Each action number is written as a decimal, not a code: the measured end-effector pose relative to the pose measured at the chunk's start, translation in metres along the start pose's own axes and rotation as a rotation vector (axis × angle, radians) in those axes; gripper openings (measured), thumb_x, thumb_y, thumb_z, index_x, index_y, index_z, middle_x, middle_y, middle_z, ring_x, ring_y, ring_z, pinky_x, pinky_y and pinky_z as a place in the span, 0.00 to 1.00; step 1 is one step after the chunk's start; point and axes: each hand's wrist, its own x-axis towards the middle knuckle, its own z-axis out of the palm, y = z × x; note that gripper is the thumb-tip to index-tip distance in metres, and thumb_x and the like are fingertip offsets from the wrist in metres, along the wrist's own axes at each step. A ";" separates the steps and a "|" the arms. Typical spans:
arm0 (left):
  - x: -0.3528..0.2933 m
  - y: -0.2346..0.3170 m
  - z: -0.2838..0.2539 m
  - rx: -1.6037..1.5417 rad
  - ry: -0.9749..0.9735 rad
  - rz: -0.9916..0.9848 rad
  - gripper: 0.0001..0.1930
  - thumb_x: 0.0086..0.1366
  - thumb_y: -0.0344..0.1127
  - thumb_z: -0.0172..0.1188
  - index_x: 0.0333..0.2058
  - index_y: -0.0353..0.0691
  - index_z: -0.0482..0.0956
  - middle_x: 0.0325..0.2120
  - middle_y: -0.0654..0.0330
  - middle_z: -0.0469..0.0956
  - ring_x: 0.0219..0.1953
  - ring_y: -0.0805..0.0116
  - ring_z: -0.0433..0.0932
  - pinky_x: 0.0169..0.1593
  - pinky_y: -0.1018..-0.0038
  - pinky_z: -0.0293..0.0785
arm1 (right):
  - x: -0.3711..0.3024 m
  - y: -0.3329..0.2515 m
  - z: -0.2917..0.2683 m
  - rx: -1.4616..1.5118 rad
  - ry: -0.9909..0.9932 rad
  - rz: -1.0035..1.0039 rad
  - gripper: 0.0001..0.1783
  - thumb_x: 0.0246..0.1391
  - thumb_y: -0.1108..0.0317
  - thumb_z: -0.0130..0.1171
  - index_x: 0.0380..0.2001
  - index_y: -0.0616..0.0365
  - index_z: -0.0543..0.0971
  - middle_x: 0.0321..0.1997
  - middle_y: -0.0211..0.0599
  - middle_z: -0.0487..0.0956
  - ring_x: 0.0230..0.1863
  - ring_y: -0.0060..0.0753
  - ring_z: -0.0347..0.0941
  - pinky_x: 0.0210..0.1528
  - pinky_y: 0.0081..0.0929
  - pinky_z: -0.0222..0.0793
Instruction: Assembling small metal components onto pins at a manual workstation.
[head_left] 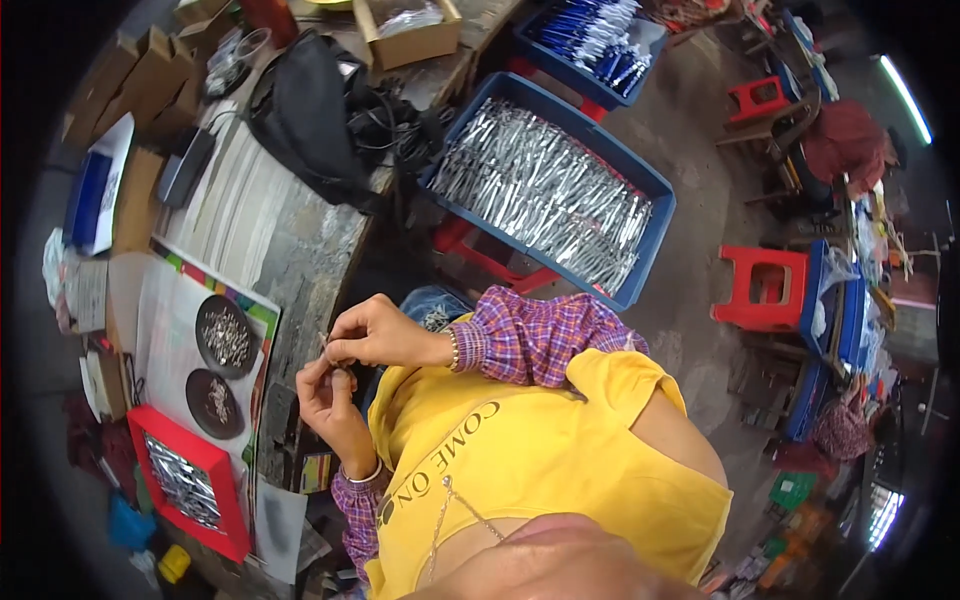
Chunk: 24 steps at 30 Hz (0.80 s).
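My right hand and my left hand meet at the bench edge, fingertips pinched together. Between them is something small and dark that I cannot make out; the fingers hide most of it. Beside the hands, on a printed sheet, two round dark dishes hold small metal parts: the upper dish has silvery bits, the lower dish paler ones. Closer to my left forearm lies a red open box filled with slim shiny metal pieces.
A blue crate of slim silver pieces rests on a red stool. Behind it stands another blue crate with blue and white pieces. A black bag and cardboard box occupy the bench. Another red stool stands across the floor.
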 end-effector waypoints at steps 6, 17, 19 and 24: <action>-0.005 0.003 0.006 -0.023 -0.022 -0.027 0.09 0.61 0.25 0.52 0.42 0.35 0.71 0.31 0.64 0.72 0.28 0.79 0.67 0.33 0.84 0.63 | -0.006 0.010 -0.003 0.285 -0.142 0.286 0.13 0.51 0.62 0.58 0.25 0.64 0.78 0.18 0.27 0.75 0.18 0.15 0.69 0.22 0.12 0.66; 0.007 -0.004 -0.002 -0.039 -0.270 -0.114 0.12 0.58 0.20 0.51 0.42 0.33 0.73 0.31 0.63 0.73 0.34 0.78 0.72 0.38 0.84 0.68 | 0.005 -0.001 -0.129 0.537 0.216 0.647 0.14 0.56 0.56 0.52 0.36 0.55 0.73 0.34 0.31 0.75 0.30 0.24 0.70 0.38 0.26 0.69; 0.006 -0.005 -0.008 -0.028 -0.282 -0.196 0.11 0.58 0.20 0.51 0.41 0.33 0.74 0.30 0.63 0.73 0.33 0.79 0.72 0.37 0.84 0.68 | 0.009 0.026 -0.173 0.484 0.391 0.600 0.15 0.56 0.56 0.53 0.38 0.55 0.73 0.34 0.31 0.75 0.28 0.25 0.68 0.37 0.28 0.68; 0.020 -0.009 -0.012 0.144 -0.330 -0.134 0.10 0.55 0.25 0.55 0.37 0.33 0.77 0.31 0.58 0.79 0.33 0.74 0.76 0.39 0.79 0.71 | -0.012 0.075 -0.306 0.024 0.394 0.369 0.23 0.51 0.75 0.54 0.52 0.63 0.67 0.51 0.36 0.70 0.43 0.30 0.69 0.47 0.26 0.66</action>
